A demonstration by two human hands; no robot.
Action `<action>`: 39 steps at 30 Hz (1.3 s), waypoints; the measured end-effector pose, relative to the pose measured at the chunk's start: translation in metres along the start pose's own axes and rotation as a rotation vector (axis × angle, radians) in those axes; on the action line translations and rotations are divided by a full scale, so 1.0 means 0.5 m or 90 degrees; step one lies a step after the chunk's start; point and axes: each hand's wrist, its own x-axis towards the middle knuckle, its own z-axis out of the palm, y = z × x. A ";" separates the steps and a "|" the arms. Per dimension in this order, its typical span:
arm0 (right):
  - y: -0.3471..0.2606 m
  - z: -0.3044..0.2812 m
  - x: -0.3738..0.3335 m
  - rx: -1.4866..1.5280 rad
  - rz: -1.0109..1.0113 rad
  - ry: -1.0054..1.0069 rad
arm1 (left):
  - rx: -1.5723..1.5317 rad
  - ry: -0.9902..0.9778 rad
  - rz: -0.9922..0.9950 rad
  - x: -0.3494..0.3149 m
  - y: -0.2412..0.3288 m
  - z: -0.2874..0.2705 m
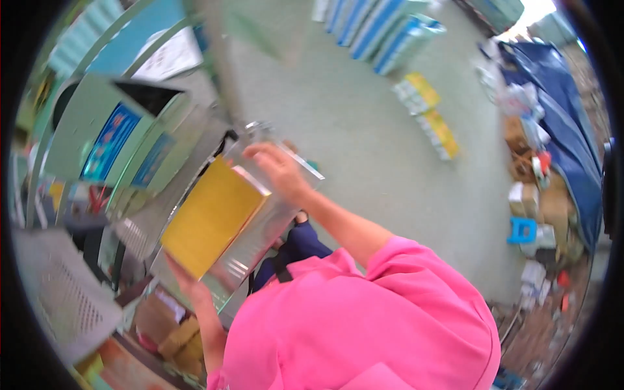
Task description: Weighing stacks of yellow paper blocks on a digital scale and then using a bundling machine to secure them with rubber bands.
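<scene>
A yellow-faced rectangular pack (214,218) with a pale edge lies tilted over a shiny metal surface (250,250) in front of me. My left hand (187,278) is at its lower left end, thumb along the edge and the other fingers mostly hidden by the pack. Beside the upper right end is my right hand (281,170), its fingers stretched out and slightly blurred. Whether the right palm touches the pack's pale edge, I cannot tell.
A pale green machine (84,133) with blue labels stands at left, above a perforated grey panel (71,292). Blue-and-white packs (383,36) and yellow-and-white packs (429,117) rest on the floor. Cartons (552,201), a blue stool (522,230) and a blue tarp (565,110) line the right.
</scene>
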 end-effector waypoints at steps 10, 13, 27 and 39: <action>0.082 -0.073 -0.071 0.211 0.141 -0.071 | -0.161 -0.003 -0.156 -0.043 -0.115 0.127; 0.004 -0.217 -0.182 0.227 0.149 0.035 | -0.166 -0.074 -0.204 -0.107 0.023 0.251; -0.044 -0.960 -0.835 0.488 0.354 0.602 | -0.083 -0.604 -0.450 -0.451 0.375 1.207; -0.098 -1.411 -0.732 0.338 0.329 0.646 | -0.063 -0.706 -0.612 -0.411 0.289 1.731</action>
